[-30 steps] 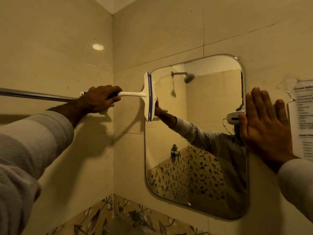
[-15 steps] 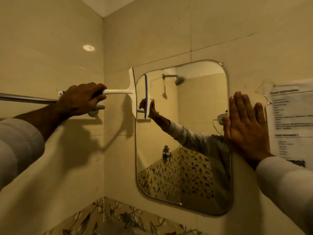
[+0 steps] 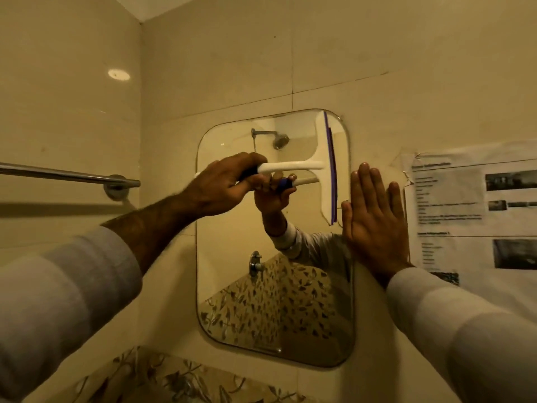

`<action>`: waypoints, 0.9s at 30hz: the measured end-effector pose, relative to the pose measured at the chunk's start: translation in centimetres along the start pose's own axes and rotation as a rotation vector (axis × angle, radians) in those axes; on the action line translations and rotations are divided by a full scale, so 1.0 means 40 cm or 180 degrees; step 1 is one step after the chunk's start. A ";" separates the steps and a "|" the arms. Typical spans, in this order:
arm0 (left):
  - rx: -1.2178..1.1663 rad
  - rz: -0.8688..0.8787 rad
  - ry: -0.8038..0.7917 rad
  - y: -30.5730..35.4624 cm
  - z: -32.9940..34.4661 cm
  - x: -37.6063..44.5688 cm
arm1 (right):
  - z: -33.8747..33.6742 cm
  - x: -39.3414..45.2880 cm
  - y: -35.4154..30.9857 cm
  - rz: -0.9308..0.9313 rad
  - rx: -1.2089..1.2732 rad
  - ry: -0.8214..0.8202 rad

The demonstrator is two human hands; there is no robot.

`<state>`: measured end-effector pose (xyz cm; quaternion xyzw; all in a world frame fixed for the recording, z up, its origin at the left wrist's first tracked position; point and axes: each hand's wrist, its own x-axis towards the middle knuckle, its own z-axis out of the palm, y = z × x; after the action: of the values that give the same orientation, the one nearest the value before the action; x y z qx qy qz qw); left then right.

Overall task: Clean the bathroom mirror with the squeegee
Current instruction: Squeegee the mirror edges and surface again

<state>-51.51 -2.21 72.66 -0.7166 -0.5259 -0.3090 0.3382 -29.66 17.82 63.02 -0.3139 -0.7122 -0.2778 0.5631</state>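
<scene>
A rounded rectangular mirror (image 3: 232,286) hangs on the beige tiled wall. My left hand (image 3: 220,184) grips the dark end of a white squeegee (image 3: 319,158) by its handle. Its purple-edged blade stands vertical against the glass near the mirror's upper right edge. My right hand (image 3: 374,216) lies flat, fingers up, on the wall and the mirror's right rim, just right of the blade. The mirror reflects my arm, the squeegee and a shower head.
A chrome towel bar (image 3: 66,175) sticks out from the left wall at hand height. A printed paper sheet (image 3: 470,210) is taped to the wall right of the mirror. Leaf-patterned tiles (image 3: 174,379) run below.
My left hand has carried the squeegee from the mirror's left edge across to its upper right side. The right hand stays pressed at the right rim. The camera view has shifted right.
</scene>
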 end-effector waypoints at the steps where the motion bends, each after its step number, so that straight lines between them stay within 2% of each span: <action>1: -0.0058 0.0010 -0.0065 0.011 0.016 0.008 | -0.001 -0.001 0.001 -0.0004 0.0031 -0.0005; 9: -0.0138 -0.0073 -0.0262 0.020 0.073 0.046 | -0.001 -0.007 0.017 -0.0168 0.0230 -0.0001; 14: -0.0156 -0.0153 -0.0321 0.020 0.099 0.057 | -0.004 -0.011 0.021 -0.0194 0.0426 0.0179; 27: -0.0225 -0.0053 -0.0346 0.000 0.096 0.053 | -0.003 -0.010 0.018 -0.0271 0.0308 0.0181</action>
<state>-50.63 2.06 72.14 -0.7394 -0.5382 -0.2908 0.2811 -28.98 18.14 62.68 -0.2477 -0.7212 -0.2756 0.5853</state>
